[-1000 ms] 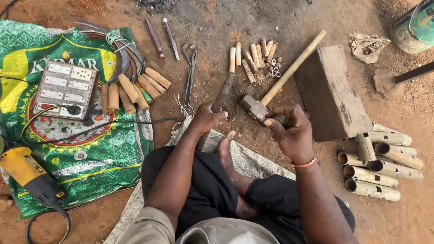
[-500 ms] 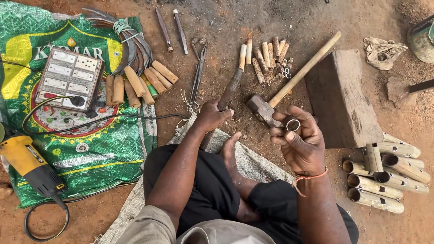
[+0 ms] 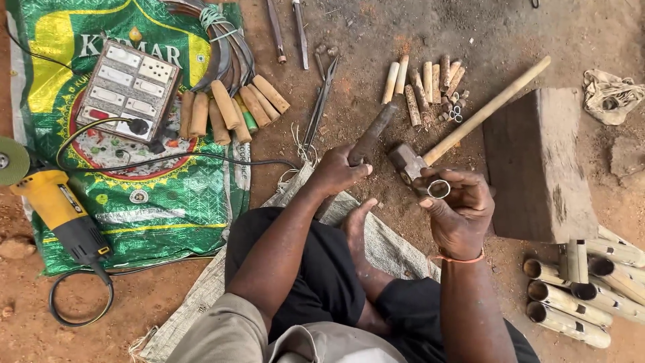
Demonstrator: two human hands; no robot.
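My left hand (image 3: pixel 339 169) grips the lower end of a dark, rusty metal bar (image 3: pixel 371 132) that slants up to the right over the dirt. My right hand (image 3: pixel 460 210) holds a small metal ring (image 3: pixel 438 188) between thumb and fingers, palm turned up. Just above it lies a hammer with a rusty head (image 3: pixel 407 161) and a long pale wooden handle (image 3: pixel 489 109) that rests across a wooden block (image 3: pixel 537 165). My bare foot (image 3: pixel 356 225) lies on a woven sack (image 3: pixel 376 242) below the hands.
Short wooden pegs and small rings (image 3: pixel 430 84) lie on the dirt above. To the left, a green sack (image 3: pixel 134 195) bears a switch board (image 3: pixel 129 91), wooden-handled tools (image 3: pixel 228 107) and a yellow angle grinder (image 3: pixel 57 208). Bamboo tubes (image 3: pixel 578 296) are stacked at lower right.
My right hand has turned palm-up and lifted the ring away from the hammer head. The view has shifted closer. My left hand stays on the bar.
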